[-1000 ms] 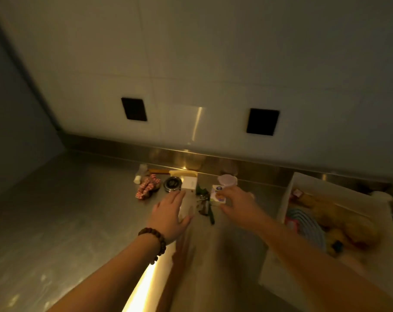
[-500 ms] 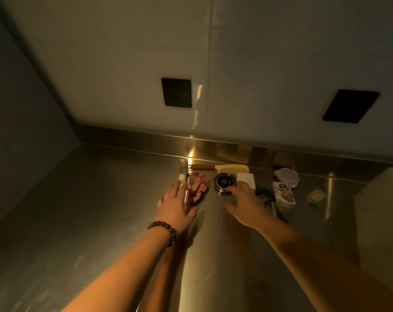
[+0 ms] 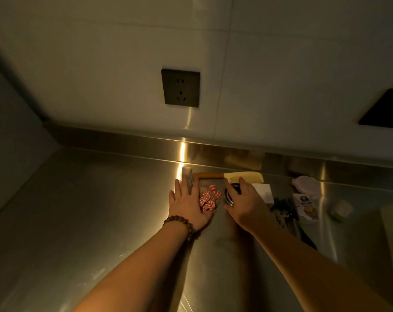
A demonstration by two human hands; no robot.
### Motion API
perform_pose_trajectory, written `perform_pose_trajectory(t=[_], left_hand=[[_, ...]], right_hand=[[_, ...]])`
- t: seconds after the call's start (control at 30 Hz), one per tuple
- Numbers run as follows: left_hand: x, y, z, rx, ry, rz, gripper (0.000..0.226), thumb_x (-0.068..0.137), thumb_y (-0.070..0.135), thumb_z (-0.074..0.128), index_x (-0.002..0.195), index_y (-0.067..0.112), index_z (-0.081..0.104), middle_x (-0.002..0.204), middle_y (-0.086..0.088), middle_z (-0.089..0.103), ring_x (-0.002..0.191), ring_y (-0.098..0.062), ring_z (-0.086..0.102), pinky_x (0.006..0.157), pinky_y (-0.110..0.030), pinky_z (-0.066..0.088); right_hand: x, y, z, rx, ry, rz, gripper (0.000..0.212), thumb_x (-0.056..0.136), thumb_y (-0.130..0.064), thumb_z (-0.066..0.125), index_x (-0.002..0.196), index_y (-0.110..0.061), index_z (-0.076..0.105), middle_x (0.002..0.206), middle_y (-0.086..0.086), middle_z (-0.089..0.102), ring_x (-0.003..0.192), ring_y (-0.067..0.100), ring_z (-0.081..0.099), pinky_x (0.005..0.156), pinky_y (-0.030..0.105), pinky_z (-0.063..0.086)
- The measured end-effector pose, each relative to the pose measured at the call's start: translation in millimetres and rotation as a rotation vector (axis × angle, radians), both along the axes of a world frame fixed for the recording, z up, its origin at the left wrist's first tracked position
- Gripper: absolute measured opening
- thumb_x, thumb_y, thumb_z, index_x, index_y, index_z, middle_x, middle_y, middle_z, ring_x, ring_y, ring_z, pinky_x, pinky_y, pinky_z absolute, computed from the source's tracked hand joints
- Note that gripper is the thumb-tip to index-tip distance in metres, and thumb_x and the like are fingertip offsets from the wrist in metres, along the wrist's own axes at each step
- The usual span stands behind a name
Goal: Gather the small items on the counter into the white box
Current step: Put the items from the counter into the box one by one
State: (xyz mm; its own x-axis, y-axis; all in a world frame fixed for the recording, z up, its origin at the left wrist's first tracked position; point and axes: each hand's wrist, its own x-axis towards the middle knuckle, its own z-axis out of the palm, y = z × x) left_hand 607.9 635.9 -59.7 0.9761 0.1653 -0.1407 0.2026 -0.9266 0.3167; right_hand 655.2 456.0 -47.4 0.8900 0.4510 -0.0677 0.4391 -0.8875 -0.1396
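my right hand has left the carton and come across onto the tin, fingers spread over it, no lift yet. my left hand lies flat and open, now touching the scrunchie. the box is barely in view at the far right, so i judge the gathering is only starting.

The right hand covers most of the round dark tin, so its lid is unreadable. The left hand hides part of the checked scrunchie. The white box is cut by the right edge, its inside unseen.
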Motion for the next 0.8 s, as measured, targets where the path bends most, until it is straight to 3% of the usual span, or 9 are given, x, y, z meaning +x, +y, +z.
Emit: perform_pose_trajectory(t=[0.13,0.27,0.43,0.53,0.63,0.7,0.8], left_hand=[[12.9,9.3,-4.7,-0.013,-0.034,0.018,0.103,0.073,0.067,0.051,0.147,0.025,-0.008,0.154,-0.007,-0.021,0.141,-0.032,-0.012,0.115,-0.047,0.002],[23.5,13.5,-8.4,-0.069,-0.122,0.057,0.093,0.078,0.058,0.053,0.148,0.024,0.001,0.156,-0.007,-0.011,0.142,-0.029,0.001,0.115,-0.040,0.008],[24.6,13.8,-11.5,-0.205,-0.231,0.134,0.072,0.088,0.031,0.056,0.148,0.024,0.018,0.157,-0.003,0.006,0.140,-0.023,0.017,0.111,-0.028,0.017],[21.6,17.1,-8.4,-0.387,-0.213,0.228,0.048,0.095,0.024,0.047,0.141,0.022,0.036,0.153,0.001,0.023,0.137,-0.020,0.026,0.104,-0.018,0.019],[7.7,18.7,-5.3,-0.371,-0.220,0.150,0.043,0.092,0.018,0.050,0.135,0.019,0.046,0.150,-0.004,0.028,0.135,-0.024,0.029,0.110,-0.026,0.023],[-4.4,20.3,-0.9,-0.400,-0.244,0.143,0.042,0.091,0.018,0.052,0.133,0.019,0.049,0.149,-0.003,0.030,0.135,-0.024,0.031,0.111,-0.027,0.022],[-19.0,22.4,7.1,-0.399,-0.286,0.092,0.045,0.087,0.010,0.056,0.131,0.022,0.051,0.149,-0.002,0.031,0.134,-0.022,0.031,0.113,-0.035,0.027]], right_hand=[[0.4,9.3,-5.1,-0.008,-0.159,0.090,0.049,0.086,-0.023,0.066,0.126,0.001,0.054,0.119,0.037,0.056,0.106,0.048,0.057,0.091,0.056,0.049],[3.5,18.0,-5.0,-0.039,-0.156,0.065,0.046,0.090,-0.027,0.060,0.130,-0.005,0.053,0.121,0.028,0.057,0.113,0.042,0.054,0.094,0.047,0.048],[-0.2,18.7,-8.1,-0.048,-0.134,0.060,0.046,0.086,-0.033,0.063,0.127,-0.014,0.056,0.122,0.021,0.058,0.112,0.037,0.053,0.093,0.047,0.046],[-7.4,18.2,-8.2,-0.032,-0.134,0.092,0.048,0.076,-0.037,0.074,0.118,-0.015,0.064,0.109,0.019,0.064,0.099,0.036,0.059,0.080,0.045,0.053],[-19.2,16.7,-8.2,0.089,-0.162,0.116,0.045,0.071,-0.035,0.079,0.109,-0.013,0.068,0.098,0.017,0.065,0.089,0.033,0.062,0.070,0.039,0.055],[-25.1,15.5,-5.7,0.163,-0.154,0.121,0.043,0.077,-0.036,0.072,0.113,-0.014,0.064,0.105,0.014,0.063,0.095,0.031,0.059,0.076,0.037,0.051],[-28.3,14.9,3.9,0.151,-0.055,0.027,0.051,0.087,-0.049,0.053,0.132,-0.026,0.046,0.130,0.003,0.048,0.119,0.023,0.041,0.094,0.036,0.039]])
